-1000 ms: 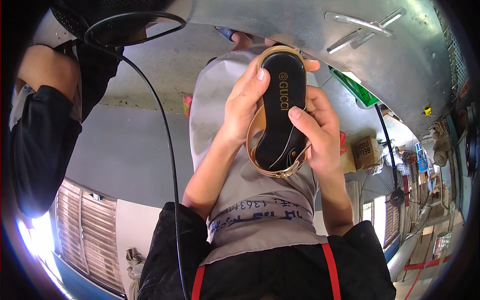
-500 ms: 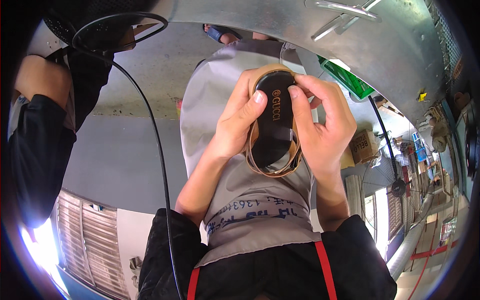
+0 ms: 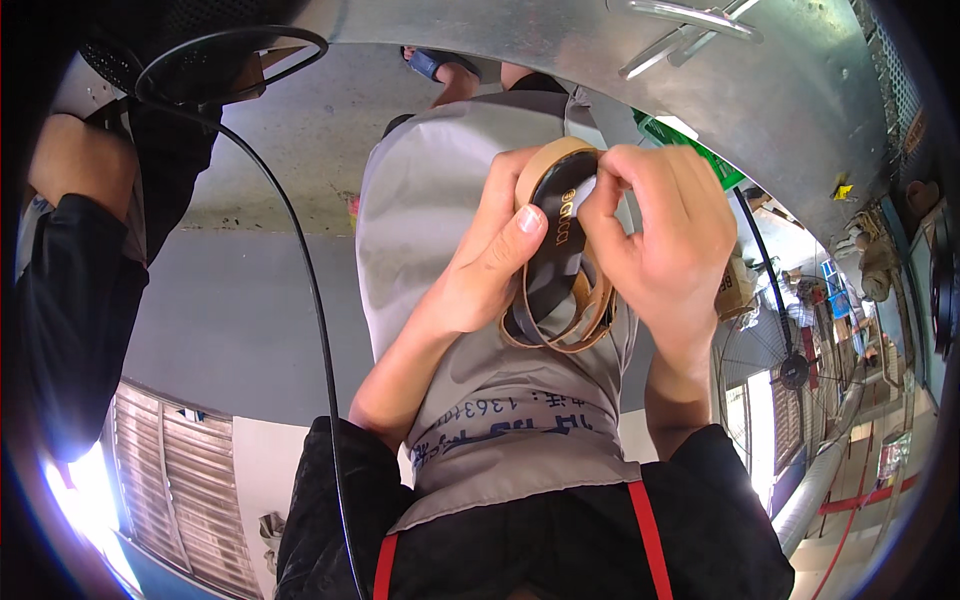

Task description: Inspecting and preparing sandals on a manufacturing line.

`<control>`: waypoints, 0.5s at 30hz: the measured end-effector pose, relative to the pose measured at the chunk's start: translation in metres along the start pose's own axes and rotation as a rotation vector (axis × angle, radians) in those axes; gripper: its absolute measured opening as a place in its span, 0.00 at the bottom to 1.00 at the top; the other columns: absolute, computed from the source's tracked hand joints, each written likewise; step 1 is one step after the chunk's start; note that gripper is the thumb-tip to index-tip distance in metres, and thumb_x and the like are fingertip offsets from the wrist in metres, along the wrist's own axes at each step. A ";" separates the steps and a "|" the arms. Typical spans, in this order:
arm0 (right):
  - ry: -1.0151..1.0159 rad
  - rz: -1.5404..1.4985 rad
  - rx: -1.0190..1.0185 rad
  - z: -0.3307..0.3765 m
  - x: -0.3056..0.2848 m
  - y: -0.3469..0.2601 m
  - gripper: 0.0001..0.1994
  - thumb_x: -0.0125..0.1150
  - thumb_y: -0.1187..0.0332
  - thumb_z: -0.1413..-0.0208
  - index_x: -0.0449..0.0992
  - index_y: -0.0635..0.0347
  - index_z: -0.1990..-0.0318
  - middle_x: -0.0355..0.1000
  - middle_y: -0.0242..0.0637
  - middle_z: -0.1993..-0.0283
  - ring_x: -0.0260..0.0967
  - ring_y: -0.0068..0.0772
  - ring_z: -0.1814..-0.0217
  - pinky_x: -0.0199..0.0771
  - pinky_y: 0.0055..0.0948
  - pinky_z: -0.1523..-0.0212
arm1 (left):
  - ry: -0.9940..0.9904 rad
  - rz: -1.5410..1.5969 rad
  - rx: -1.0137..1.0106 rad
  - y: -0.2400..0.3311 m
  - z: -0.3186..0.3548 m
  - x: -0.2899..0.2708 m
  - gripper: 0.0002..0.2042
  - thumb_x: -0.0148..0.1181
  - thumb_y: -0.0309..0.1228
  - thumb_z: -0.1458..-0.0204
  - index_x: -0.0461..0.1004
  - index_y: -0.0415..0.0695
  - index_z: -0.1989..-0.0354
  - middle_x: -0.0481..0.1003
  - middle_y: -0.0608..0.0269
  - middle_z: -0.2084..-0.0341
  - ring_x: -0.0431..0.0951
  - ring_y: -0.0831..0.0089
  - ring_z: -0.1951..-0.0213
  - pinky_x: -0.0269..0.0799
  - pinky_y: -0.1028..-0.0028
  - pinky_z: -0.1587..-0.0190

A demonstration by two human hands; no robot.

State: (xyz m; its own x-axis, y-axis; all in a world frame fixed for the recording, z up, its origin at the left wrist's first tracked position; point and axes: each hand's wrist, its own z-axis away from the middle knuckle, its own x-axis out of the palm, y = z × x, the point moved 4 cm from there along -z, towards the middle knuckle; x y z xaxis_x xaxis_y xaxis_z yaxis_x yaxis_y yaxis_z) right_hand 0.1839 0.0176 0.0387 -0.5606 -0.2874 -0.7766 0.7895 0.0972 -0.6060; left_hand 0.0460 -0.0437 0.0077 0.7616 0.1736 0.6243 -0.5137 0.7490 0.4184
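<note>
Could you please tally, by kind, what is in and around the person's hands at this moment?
Hands: 2, left hand and right hand
Sandal with black insole and tan straps: 1
Grey apron: 1
Black cable: 1
Total: 5

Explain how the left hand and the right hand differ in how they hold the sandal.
The left hand grips the sandal from the side, thumb laid flat along its black insole; the right hand curls over its top end, fingertips pinching there. The left hand sits lower, beside the tan straps; the right hand sits higher. Both are bare and touch the sandal.
</note>
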 end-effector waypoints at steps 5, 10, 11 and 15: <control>-0.078 -0.143 0.126 -0.002 0.008 0.024 0.10 0.61 0.81 0.62 0.67 0.61 0.72 0.65 0.35 0.76 0.65 0.35 0.76 0.65 0.31 0.74 | 0.016 -0.008 -0.067 -0.012 -0.008 -0.004 0.28 0.40 0.49 0.33 0.53 0.37 0.36 0.64 0.52 0.43 0.68 0.68 0.44 0.64 0.68 0.41; -0.019 -0.220 0.352 0.026 -0.004 0.041 0.09 0.61 0.79 0.55 0.65 0.62 0.72 0.61 0.31 0.77 0.58 0.20 0.78 0.61 0.24 0.77 | 0.006 0.244 -0.065 -0.030 -0.017 -0.007 0.30 0.36 0.52 0.33 0.52 0.37 0.35 0.68 0.43 0.44 0.78 0.59 0.54 0.75 0.67 0.51; -0.109 -0.247 0.490 0.033 -0.003 0.046 0.09 0.61 0.76 0.49 0.65 0.62 0.73 0.61 0.32 0.77 0.58 0.18 0.77 0.62 0.23 0.76 | 0.004 0.246 -0.067 -0.033 -0.018 -0.009 0.30 0.36 0.52 0.33 0.52 0.37 0.35 0.68 0.43 0.44 0.78 0.59 0.54 0.75 0.67 0.51; -0.119 -0.576 0.773 0.037 0.026 0.037 0.08 0.59 0.67 0.38 0.72 0.63 0.64 0.65 0.27 0.76 0.59 0.15 0.75 0.62 0.19 0.76 | -0.060 0.281 -0.267 -0.064 -0.009 -0.019 0.33 0.34 0.57 0.35 0.57 0.37 0.37 0.71 0.47 0.47 0.77 0.60 0.52 0.74 0.66 0.49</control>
State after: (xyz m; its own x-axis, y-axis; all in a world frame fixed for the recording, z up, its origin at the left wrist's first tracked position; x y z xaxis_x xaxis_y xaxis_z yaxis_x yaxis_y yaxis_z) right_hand 0.2080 -0.0217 0.0029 -0.9171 -0.1941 -0.3482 0.3722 -0.7294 -0.5739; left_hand 0.0679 -0.0898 -0.0368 0.5773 0.3643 0.7308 -0.5723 0.8189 0.0439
